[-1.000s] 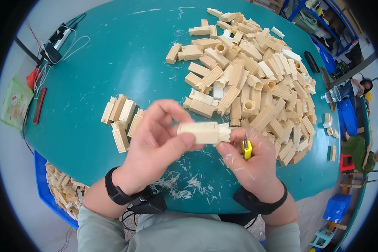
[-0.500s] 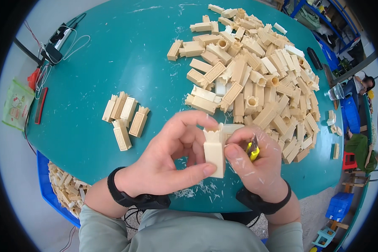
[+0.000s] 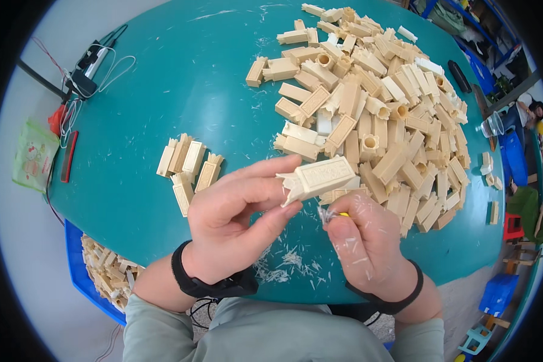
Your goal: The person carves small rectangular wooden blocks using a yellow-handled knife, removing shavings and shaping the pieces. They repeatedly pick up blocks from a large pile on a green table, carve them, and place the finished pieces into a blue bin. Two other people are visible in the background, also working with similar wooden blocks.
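Between the thumb and fingers of my left hand (image 3: 232, 217) is a cream plastic rectangular piece (image 3: 324, 177), tilted nearly level, its jagged, notched end by the fingertips and a raised pattern on its side. My right hand (image 3: 371, 250) is closed around a small yellow utility knife (image 3: 344, 215). Pale shavings cling near its blade, which sits just below the piece, apart from it; most of the knife is hidden by the fingers. Beyond my hands rises a big pile of similar cream pieces (image 3: 390, 161). Several more pieces (image 3: 193, 158) stand grouped to the left.
Shavings (image 3: 291, 258) litter the green table (image 3: 181, 78) near its front edge. A blue bin (image 3: 78, 259) of pieces stands at lower left. Along the left edge are a power strip (image 3: 92, 61), a red-black bar (image 3: 70, 157) and a green bag (image 3: 35, 155). A clear cup (image 3: 492, 125) stands right; a person (image 3: 528, 114) is beyond.
My left hand has turned the piece from upright to nearly level, its patterned side now showing. My right hand has moved slightly down, away from it, with the knife turned. The view has shifted a little.
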